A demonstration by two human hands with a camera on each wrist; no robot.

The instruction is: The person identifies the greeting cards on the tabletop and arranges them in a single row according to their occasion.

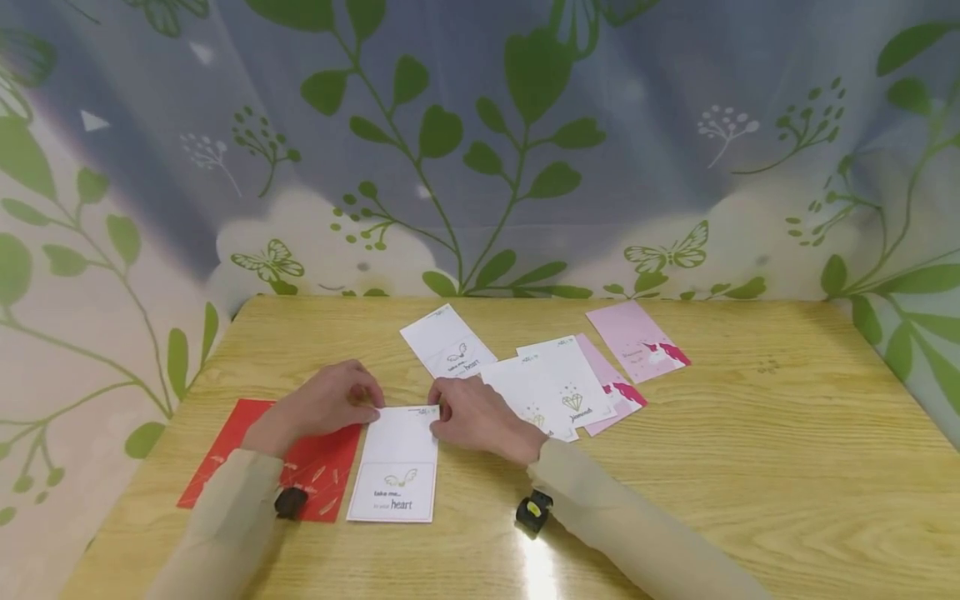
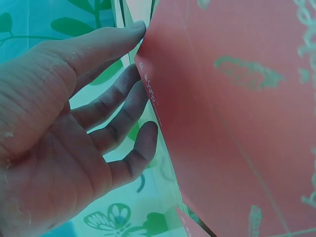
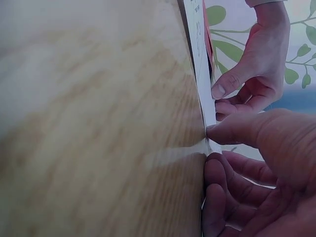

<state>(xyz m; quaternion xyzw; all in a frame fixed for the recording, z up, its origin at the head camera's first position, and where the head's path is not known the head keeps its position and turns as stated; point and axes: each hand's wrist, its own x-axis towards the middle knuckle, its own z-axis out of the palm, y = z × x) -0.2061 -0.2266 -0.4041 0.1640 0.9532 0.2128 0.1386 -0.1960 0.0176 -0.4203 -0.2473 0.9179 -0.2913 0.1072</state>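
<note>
A white card (image 1: pixel 397 442) printed with wings and "take me... heart" lies on the table before me. My left hand (image 1: pixel 326 404) pinches its upper left corner between thumb and fingertips. At the upper right corner my right hand (image 1: pixel 480 417) pinches the same card, its thumb (image 3: pixel 232 131) and fingers meeting at the edge in the right wrist view. A red card (image 1: pixel 322 475) with pale feather prints lies partly beneath my left wrist and fills much of the left wrist view.
Behind my right hand lies another white wings card (image 1: pixel 442 337). Overlapping white diamond cards (image 1: pixel 558 375) sit right of it, partly over a pink unicorn card (image 1: pixel 600 367). A second pink card (image 1: pixel 630 333) lies farther back. A leaf-patterned curtain (image 1: pixel 480 167) hangs behind the wooden table (image 1: pixel 750 467).
</note>
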